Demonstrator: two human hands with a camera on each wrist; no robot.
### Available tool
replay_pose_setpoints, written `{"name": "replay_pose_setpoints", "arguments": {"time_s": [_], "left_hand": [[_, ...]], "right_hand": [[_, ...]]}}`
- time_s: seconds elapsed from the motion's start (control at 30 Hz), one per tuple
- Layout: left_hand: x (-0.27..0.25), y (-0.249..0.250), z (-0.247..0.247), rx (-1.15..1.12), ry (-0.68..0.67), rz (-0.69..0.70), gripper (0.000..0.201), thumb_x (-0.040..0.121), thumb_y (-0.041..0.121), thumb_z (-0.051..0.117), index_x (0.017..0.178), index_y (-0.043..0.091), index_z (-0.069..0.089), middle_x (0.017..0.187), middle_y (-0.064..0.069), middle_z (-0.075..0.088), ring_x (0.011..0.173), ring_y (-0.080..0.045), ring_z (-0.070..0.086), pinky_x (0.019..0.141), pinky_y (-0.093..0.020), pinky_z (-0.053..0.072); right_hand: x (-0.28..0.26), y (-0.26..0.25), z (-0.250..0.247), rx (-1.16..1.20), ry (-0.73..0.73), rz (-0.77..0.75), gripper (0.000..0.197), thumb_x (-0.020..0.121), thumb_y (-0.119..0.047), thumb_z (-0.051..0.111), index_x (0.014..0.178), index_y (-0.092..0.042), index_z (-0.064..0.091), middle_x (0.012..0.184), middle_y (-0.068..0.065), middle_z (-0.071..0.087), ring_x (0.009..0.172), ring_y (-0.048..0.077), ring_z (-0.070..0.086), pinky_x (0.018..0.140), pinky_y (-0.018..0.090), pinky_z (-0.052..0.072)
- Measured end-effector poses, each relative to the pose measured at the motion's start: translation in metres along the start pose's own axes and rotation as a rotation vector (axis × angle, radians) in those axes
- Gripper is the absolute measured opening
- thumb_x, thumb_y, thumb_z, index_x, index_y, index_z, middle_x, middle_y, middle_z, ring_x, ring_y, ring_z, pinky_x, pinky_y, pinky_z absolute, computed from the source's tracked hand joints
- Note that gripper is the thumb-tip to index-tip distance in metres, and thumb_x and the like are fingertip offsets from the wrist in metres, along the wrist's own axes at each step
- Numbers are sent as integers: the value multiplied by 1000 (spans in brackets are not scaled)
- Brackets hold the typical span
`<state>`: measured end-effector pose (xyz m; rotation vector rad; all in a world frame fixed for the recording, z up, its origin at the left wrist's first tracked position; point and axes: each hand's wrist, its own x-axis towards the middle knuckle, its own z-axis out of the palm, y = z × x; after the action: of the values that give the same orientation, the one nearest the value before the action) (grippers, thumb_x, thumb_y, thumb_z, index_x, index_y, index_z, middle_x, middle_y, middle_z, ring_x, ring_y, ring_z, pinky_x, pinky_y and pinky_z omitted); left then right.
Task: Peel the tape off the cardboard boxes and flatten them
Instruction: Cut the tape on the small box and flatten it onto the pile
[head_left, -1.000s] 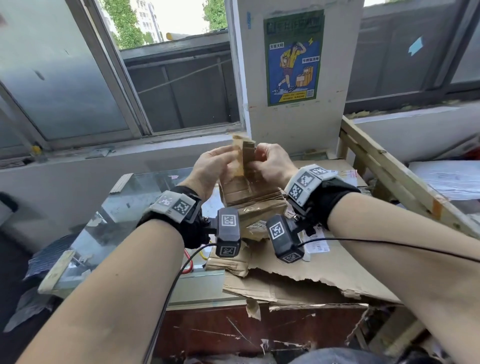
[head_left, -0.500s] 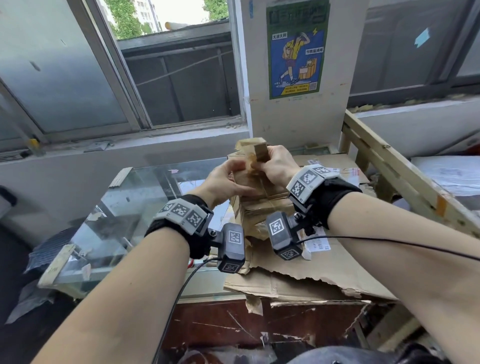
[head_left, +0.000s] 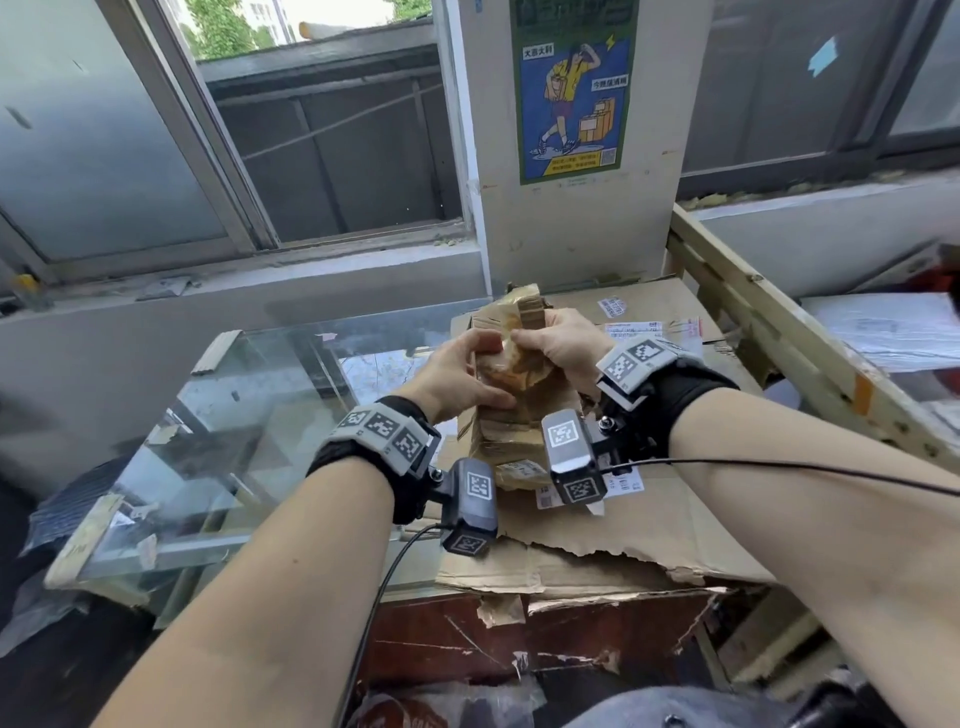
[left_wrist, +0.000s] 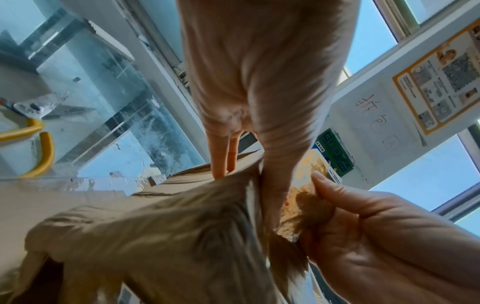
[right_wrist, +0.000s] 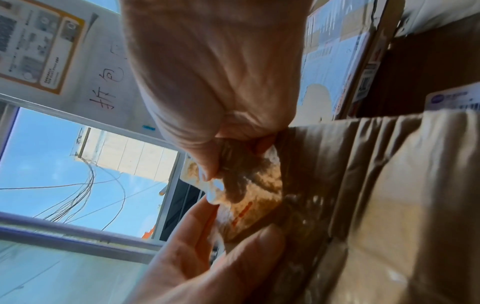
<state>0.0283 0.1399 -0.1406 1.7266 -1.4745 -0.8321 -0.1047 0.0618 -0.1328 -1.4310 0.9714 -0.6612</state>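
A small crumpled cardboard box (head_left: 514, 415) stands upright on a pile of flattened cardboard. My left hand (head_left: 457, 374) grips its left side, thumb on the near face and fingers (left_wrist: 223, 160) round the far side. My right hand (head_left: 556, 345) is at the box's top and pinches a strip of clear, brown-stained tape (right_wrist: 249, 195) between thumb and forefinger. The tape (left_wrist: 303, 197) is partly lifted off the cardboard (right_wrist: 376, 185), its lower end still stuck. Both wrist views show the two hands close together over the tape.
Flattened, torn cardboard sheets (head_left: 623, 530) with shipping labels cover the right of a glass table top (head_left: 234, 426). A wooden frame (head_left: 779, 338) slants along the right. A pillar with a poster (head_left: 571, 88) stands just behind. Yellow tool handles (left_wrist: 44, 148) lie on the glass.
The box has come down from a raised position. My left hand has slid from the box's top to its side, and my right hand has drawn the tape away from the cardboard.
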Motion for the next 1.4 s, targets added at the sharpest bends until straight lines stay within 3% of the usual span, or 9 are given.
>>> {"name": "replay_pose_setpoints", "arguments": {"time_s": [0.2, 0.43, 0.57, 0.67, 0.8, 1.0, 1.1, 1.27, 1.4], "left_hand": [[3, 0, 2, 37, -10, -8, 63, 65, 2, 85, 119, 14, 55, 102, 5, 55, 74, -3, 50, 68, -12, 46], [-1, 1, 3, -61, -32, -54, 95, 66, 0, 84, 143, 23, 33, 119, 5, 51, 98, -13, 52, 87, -28, 50], [-2, 3, 2, -129, -44, -74, 110, 69, -7, 79, 151, 29, 14, 123, 4, 49, 95, -12, 55, 79, -24, 54], [-3, 1, 0, -168, -28, -79, 110, 69, -10, 78, 152, 27, 15, 125, 2, 49, 97, -14, 58, 80, -26, 54], [-1, -2, -2, -175, -44, -100, 110, 69, -8, 78, 153, 24, 14, 131, 1, 48, 109, -22, 58, 96, -38, 51], [4, -9, -2, -111, -20, -109, 108, 68, -2, 82, 152, 23, 18, 126, 6, 50, 117, -24, 55, 103, -41, 46], [6, -10, -2, -102, -24, -114, 112, 67, 1, 83, 152, 25, 15, 122, 8, 50, 117, -25, 55, 103, -42, 46], [4, -7, 3, -104, -49, -76, 119, 52, 12, 91, 149, 27, 23, 127, -2, 54, 117, -25, 56, 99, -44, 49], [3, -8, -1, -208, -54, -85, 121, 66, -16, 78, 155, 23, 5, 132, -5, 50, 115, -22, 57, 69, -16, 55]], "right_hand": [[-3, -2, -2, 80, 21, -12, 11, 87, 0, 61, 88, -11, 60, 84, 8, 63, 75, 21, 61, 76, 35, 52], [-3, -18, 0, -423, 386, -185, 68, 80, -20, 72, 132, -3, 31, 121, 10, 44, 114, 22, 44, 95, 26, 36], [-12, -25, 11, -781, 638, -690, 39, 80, -15, 70, 111, -5, 48, 109, 11, 51, 99, 21, 46, 88, 29, 43], [-12, -23, 15, -1042, 640, -667, 41, 81, -17, 69, 116, -7, 52, 120, 15, 48, 109, 27, 45, 90, 31, 43], [-12, -21, 13, -1213, 726, -688, 43, 58, -15, 87, 95, -9, 66, 97, 15, 57, 84, 27, 56, 64, 30, 49], [-16, -34, 3, -1329, 635, -588, 45, 77, -22, 75, 117, -10, 56, 121, 17, 47, 107, 31, 47, 85, 37, 43], [-17, -43, 2, -1311, 647, -750, 37, 73, -16, 78, 104, -4, 63, 107, 17, 54, 94, 29, 52, 77, 37, 49], [-12, -40, 23, -1123, 49, -552, 7, 87, -13, 62, 88, -11, 68, 98, 6, 63, 85, 19, 60, 81, 37, 54], [-3, -26, 34, -1168, -90, -385, 10, 83, -8, 59, 86, -17, 62, 95, 2, 64, 91, 20, 62, 86, 39, 52]]}}
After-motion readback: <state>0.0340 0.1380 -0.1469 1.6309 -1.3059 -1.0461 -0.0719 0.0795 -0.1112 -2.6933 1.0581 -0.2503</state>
